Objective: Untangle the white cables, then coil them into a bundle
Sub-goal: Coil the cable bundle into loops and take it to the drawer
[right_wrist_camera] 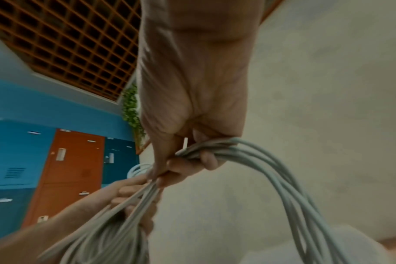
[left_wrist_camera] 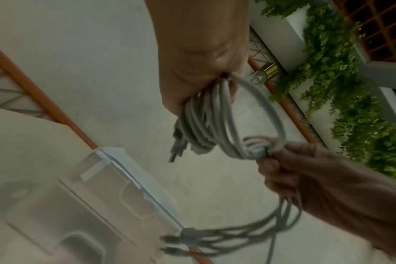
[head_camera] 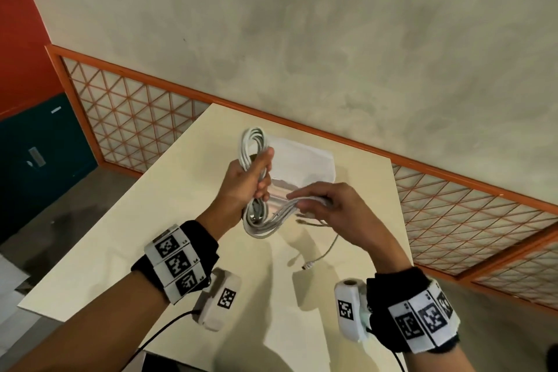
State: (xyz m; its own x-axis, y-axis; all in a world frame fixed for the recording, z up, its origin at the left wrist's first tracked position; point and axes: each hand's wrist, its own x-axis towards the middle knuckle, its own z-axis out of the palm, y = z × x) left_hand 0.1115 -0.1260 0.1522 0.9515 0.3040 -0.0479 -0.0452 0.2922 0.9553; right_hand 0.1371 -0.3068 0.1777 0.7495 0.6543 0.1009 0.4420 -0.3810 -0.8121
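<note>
A bundle of white cables (head_camera: 253, 145) is held upright above the cream table (head_camera: 126, 235). My left hand (head_camera: 250, 175) grips the coil round its middle, with loops sticking out above and below the fist. My right hand (head_camera: 326, 199) pinches a group of strands (head_camera: 302, 201) that run from the coil's lower loop (head_camera: 259, 226) to the right. Loose cable ends with plugs (head_camera: 308, 264) trail down onto the table under the right hand. In the left wrist view the coil (left_wrist_camera: 206, 114) hangs from the left fist and the right hand (left_wrist_camera: 289, 160) holds the strands. In the right wrist view the strands (right_wrist_camera: 215, 146) cross the right fingers.
A clear plastic box (head_camera: 302, 160) sits on the table behind the hands, also in the left wrist view as the box (left_wrist_camera: 97, 192). An orange lattice railing (head_camera: 139, 112) borders the table's far side. Blue and orange lockers (head_camera: 36, 142) stand at the left.
</note>
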